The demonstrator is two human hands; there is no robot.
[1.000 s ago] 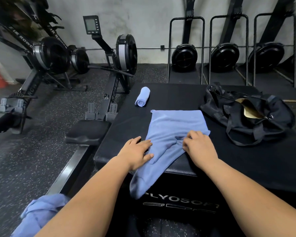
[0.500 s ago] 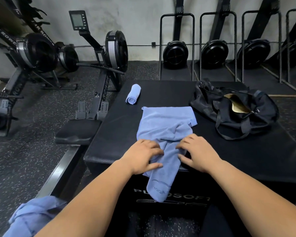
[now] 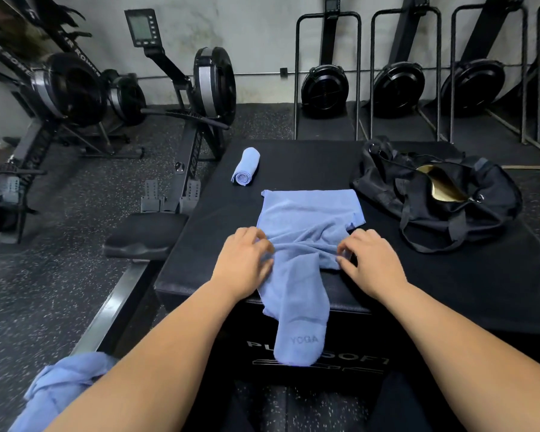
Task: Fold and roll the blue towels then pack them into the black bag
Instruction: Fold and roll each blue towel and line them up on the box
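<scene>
Box (image 3: 468, 285): black, carries everything.
Bag (image 3: 487, 207): far right corner, mouth open.
Towel (image 3: 306, 213): middle, near end hanging over the front edge.
Roll (image 3: 246, 165): far left corner.
Left grip (image 3: 243, 263): fingers curled, pinching the towel's left side.
Right grip (image 3: 371, 266): pinching its right side.

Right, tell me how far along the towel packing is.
Done: one rolled towel lies on the black box. In hand: the left hand and right hand gather the spread towel, its end hanging over the box's front. Left: finish it, roll the crumpled towel, and pack all; no blue shows in the black bag.
</scene>
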